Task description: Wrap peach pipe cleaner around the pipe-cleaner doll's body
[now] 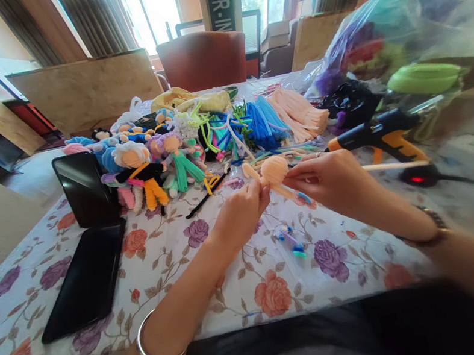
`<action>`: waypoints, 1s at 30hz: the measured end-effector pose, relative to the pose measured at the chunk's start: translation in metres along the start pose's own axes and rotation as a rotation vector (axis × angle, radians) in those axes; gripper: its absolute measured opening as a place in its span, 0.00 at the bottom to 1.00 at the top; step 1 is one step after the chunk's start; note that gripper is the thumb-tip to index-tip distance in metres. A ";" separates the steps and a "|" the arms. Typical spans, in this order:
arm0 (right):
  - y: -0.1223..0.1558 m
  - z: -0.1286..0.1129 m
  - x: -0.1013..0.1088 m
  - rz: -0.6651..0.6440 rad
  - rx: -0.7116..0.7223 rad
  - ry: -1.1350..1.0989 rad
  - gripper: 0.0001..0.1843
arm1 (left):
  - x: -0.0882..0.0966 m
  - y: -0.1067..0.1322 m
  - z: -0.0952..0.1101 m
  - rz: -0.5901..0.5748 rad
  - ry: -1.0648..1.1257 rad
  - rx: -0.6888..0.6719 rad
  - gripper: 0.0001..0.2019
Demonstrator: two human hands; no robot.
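Note:
Both hands hold a small peach-coloured pipe-cleaner figure (273, 172) above the flowered tablecloth (254, 272). My left hand (242, 208) pinches its left limb with closed fingers. My right hand (331, 178) grips its lower right part, where a blue strand sticks out. A silver bangle is on my left wrist, a dark bracelet on my right.
Finished pipe-cleaner dolls (144, 169) and loose pipe cleaners (255, 122) lie behind the hands. A glue gun (379, 137) stands at the right, a plastic bag (395, 33) behind it. A black tablet (85, 281) and stand (85, 189) sit left. Small scraps (292, 241) lie below the hands.

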State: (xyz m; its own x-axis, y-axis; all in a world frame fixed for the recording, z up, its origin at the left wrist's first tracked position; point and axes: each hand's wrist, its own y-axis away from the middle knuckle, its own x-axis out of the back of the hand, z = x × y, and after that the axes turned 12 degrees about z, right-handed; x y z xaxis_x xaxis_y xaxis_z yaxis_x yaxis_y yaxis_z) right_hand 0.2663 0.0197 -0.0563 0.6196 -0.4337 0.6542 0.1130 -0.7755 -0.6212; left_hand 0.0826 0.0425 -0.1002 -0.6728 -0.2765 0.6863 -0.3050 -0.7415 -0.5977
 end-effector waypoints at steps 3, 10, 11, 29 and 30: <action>0.002 -0.005 -0.006 0.021 -0.062 -0.029 0.07 | 0.000 0.000 -0.001 -0.006 -0.047 -0.007 0.11; -0.001 0.009 -0.012 -0.201 -0.283 -0.285 0.14 | -0.001 0.002 -0.004 0.013 -0.072 -0.030 0.10; -0.002 0.012 -0.013 -0.238 -0.331 -0.329 0.15 | -0.001 0.002 -0.004 0.009 -0.062 -0.027 0.10; -0.001 0.011 -0.016 -0.271 -0.676 -0.651 0.17 | 0.003 0.000 0.002 0.054 0.195 0.015 0.13; -0.001 0.012 -0.016 -0.272 -0.666 -0.651 0.17 | 0.003 0.000 0.002 0.055 0.191 0.014 0.13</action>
State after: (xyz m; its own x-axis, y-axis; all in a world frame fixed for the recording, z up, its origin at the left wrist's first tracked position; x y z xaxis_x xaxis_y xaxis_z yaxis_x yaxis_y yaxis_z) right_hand 0.2652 0.0326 -0.0715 0.9687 -0.0173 0.2478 -0.0226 -0.9996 0.0184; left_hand 0.0817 0.0402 -0.0974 -0.8044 -0.1963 0.5608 -0.2557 -0.7376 -0.6249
